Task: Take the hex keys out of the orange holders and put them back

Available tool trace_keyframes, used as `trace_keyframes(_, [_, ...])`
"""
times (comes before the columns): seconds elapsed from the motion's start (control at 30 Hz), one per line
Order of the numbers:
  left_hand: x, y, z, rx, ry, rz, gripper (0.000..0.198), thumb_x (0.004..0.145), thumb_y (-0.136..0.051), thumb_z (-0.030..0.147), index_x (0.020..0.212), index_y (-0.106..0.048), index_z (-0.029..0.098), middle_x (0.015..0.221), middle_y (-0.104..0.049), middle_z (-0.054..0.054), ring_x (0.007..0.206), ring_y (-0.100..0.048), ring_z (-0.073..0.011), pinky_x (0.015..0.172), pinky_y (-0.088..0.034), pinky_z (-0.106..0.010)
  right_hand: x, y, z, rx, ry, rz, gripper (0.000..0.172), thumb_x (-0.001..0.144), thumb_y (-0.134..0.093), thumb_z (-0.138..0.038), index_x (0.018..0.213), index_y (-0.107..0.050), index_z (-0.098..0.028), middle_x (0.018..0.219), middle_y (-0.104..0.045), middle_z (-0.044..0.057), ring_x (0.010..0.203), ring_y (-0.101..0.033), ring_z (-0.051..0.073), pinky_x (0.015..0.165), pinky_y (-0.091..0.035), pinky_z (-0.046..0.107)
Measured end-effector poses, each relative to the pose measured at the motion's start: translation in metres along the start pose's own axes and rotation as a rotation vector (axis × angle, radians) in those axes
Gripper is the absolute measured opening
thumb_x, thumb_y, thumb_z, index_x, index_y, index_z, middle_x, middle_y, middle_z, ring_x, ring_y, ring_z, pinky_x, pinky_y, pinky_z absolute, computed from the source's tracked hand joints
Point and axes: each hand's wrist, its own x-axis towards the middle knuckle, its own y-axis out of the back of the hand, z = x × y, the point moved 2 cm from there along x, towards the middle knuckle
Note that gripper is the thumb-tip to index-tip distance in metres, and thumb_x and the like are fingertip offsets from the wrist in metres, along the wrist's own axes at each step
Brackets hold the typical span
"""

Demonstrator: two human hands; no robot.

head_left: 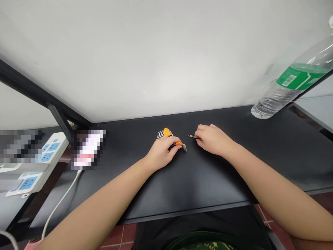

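Note:
My left hand [162, 151] is closed around a set of hex keys in an orange holder [167, 132], resting on the black table [208, 173]. Metal key ends stick out past my fingers on both sides. A little to the right, my right hand [212, 139] is curled and pinches a single thin metal hex key [192, 136] that lies on the table, its tip pointing left toward the set. The two hands are a short gap apart.
A clear plastic water bottle [291, 83] with a green label stands at the far right. A phone [88, 148] with a white cable [59, 205] lies at the left. White power strips [33, 163] sit on the neighbouring surface. A white wall rises behind.

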Motion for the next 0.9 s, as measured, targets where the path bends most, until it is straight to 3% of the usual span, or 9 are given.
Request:
trace_keyframes(0.13, [0.000, 0.000, 0.000, 0.003, 0.008, 0.003, 0.008, 0.097, -0.063, 0.025, 0.102, -0.068, 0.024, 0.094, -0.077, 0.000, 0.076, -0.070, -0.0137, 0.073, -0.055, -0.027, 0.002, -0.001, -0.001, 0.035, -0.005, -0.018, 0.021, 0.095, -0.051, -0.014, 0.080, -0.065, -0.019, 0.091, -0.064, 0.006, 0.074, -0.059, 0.017, 0.076, -0.038, 0.032])
trace_keyframes(0.4, [0.000, -0.002, -0.003, -0.004, 0.009, 0.004, 0.008, 0.096, -0.063, 0.025, 0.102, -0.069, 0.024, 0.096, -0.077, 0.000, 0.079, -0.071, -0.0140, 0.075, -0.056, -0.027, 0.000, 0.002, -0.007, 0.067, -0.060, -0.125, 0.014, 0.084, -0.057, -0.011, 0.073, -0.059, -0.020, 0.087, -0.063, 0.006, 0.068, -0.056, 0.017, 0.069, -0.037, 0.032])
trace_keyframes(0.53, [0.001, -0.002, -0.003, -0.013, 0.047, -0.002, 0.007, 0.096, -0.064, 0.025, 0.102, -0.069, 0.024, 0.098, -0.078, 0.001, 0.081, -0.072, -0.0136, 0.074, -0.056, -0.026, -0.004, 0.007, -0.013, 0.216, -0.028, -0.058, 0.012, 0.083, -0.057, -0.013, 0.075, -0.054, -0.021, 0.083, -0.064, 0.002, 0.066, -0.053, 0.015, 0.060, -0.033, 0.028])
trace_keyframes(0.7, [0.001, -0.001, -0.003, -0.039, 0.078, 0.000, 0.007, 0.096, -0.065, 0.025, 0.101, -0.069, 0.024, 0.096, -0.078, 0.002, 0.080, -0.073, -0.0130, 0.074, -0.056, -0.025, -0.007, 0.012, -0.021, 0.486, 0.090, 0.014, 0.010, 0.086, -0.057, -0.013, 0.081, -0.057, -0.022, 0.072, -0.061, -0.003, 0.063, -0.051, 0.012, 0.061, -0.034, 0.025])
trace_keyframes(0.9, [0.000, -0.002, -0.005, -0.046, 0.083, 0.020, 0.006, 0.095, -0.067, 0.027, 0.099, -0.070, 0.024, 0.096, -0.078, 0.002, 0.082, -0.073, -0.0135, 0.073, -0.056, -0.024, -0.008, 0.014, -0.019, 0.560, 0.146, 0.064, 0.012, 0.090, -0.056, -0.014, 0.081, -0.060, -0.021, 0.070, -0.058, -0.003, 0.062, -0.049, 0.012, 0.062, -0.035, 0.024])
